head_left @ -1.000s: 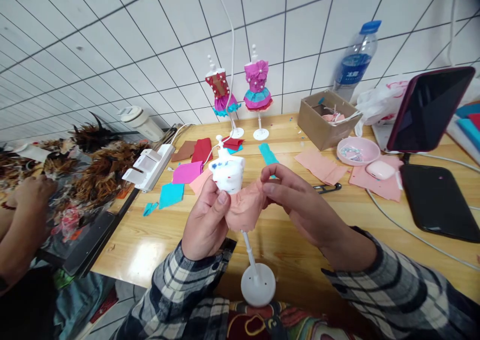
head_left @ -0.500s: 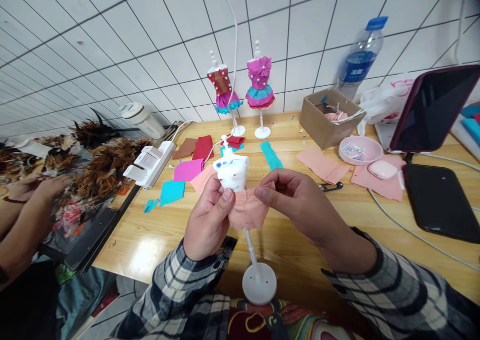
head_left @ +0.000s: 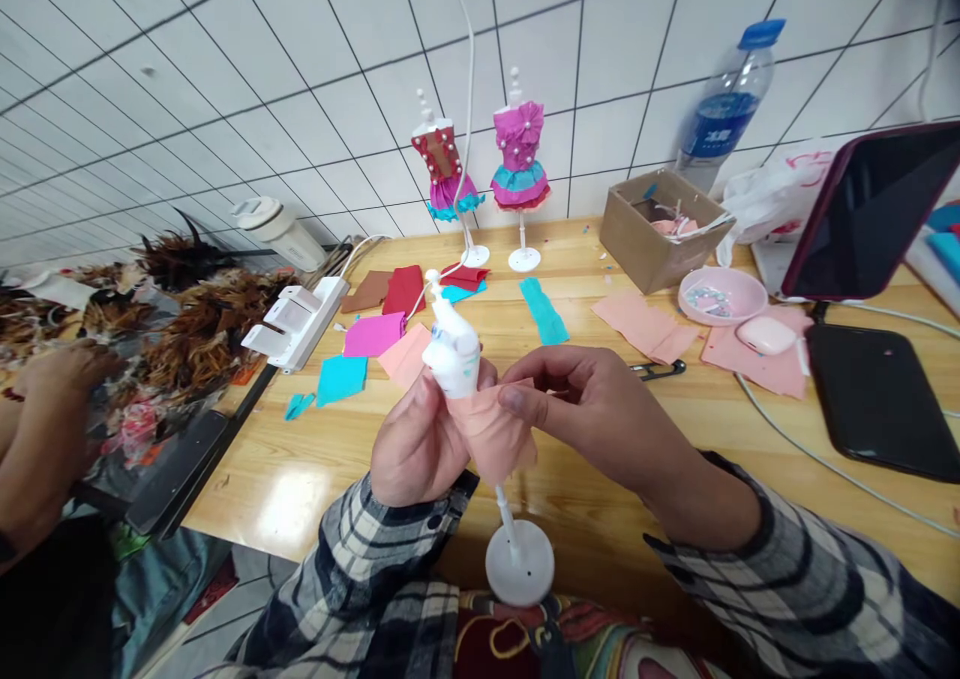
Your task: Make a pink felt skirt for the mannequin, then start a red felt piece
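Observation:
A small white mannequin torso (head_left: 452,347) on a thin post with a round white base (head_left: 520,562) stands at the table's near edge. A piece of peach fabric (head_left: 491,431) is wrapped round its waist like a skirt. My left hand (head_left: 415,445) is closed round the torso's lower part and the fabric. My right hand (head_left: 592,414) pinches the fabric's upper edge against the waist from the right. The torso is turned side-on to me.
Two dressed mini mannequins (head_left: 480,164) stand by the tiled wall. Coloured fabric scraps (head_left: 371,337), a power strip (head_left: 295,320), a cardboard box (head_left: 660,227), a pink dish (head_left: 718,296), a water bottle (head_left: 725,109), a tablet (head_left: 879,397) and a phone (head_left: 870,209) lie on the wooden table (head_left: 315,459). Another person's hand (head_left: 56,369) works among feathers (head_left: 187,324) at left.
The torso has turned from facing me to side-on. The peach fabric has been drawn further round the waist. The other person's hand at left shifted slightly.

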Available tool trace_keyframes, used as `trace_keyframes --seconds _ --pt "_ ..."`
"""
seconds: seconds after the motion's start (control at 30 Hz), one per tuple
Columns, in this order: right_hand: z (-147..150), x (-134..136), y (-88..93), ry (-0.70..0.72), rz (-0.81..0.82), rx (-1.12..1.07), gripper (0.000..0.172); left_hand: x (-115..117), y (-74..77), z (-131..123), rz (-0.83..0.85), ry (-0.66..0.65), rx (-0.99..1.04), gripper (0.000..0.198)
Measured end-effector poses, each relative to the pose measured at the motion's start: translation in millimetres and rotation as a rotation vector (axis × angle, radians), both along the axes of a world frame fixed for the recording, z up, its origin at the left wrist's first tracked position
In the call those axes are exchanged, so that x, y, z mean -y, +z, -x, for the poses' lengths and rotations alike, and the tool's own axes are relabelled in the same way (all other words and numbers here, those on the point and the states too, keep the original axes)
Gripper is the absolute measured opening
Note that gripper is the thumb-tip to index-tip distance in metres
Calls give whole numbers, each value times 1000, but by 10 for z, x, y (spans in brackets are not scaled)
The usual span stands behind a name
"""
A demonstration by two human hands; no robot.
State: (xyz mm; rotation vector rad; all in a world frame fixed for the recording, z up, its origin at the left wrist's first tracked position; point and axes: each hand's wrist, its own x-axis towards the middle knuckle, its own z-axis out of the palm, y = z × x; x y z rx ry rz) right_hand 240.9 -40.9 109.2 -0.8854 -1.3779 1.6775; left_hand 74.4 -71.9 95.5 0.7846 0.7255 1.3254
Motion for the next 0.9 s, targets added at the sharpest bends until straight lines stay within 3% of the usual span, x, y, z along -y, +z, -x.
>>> trace_keyframes --seconds 0.13,0.3,0.4,0.5,0.77,0.9 --pt "-3 48 42 16 -62 49 13 0 -35 34 -52 -67 -11 54" --pt "6 153 99 -84 -186 138 23 -16 -37 20 -68 -70 62 41" --pt "-3 184 143 -76 -189 141 16 -17 -22 2 -89 -95 51 34" --pt "-11 187 178 -79 -175 136 7 -3 -21 -12 -87 -64 4 37" --pt "-13 187 208 -146 -251 192 7 19 -37 -43 -102 54 -110 46" --pt "-16 198 208 -141 -259 205 7 24 -57 -39 -81 10 -113 46"
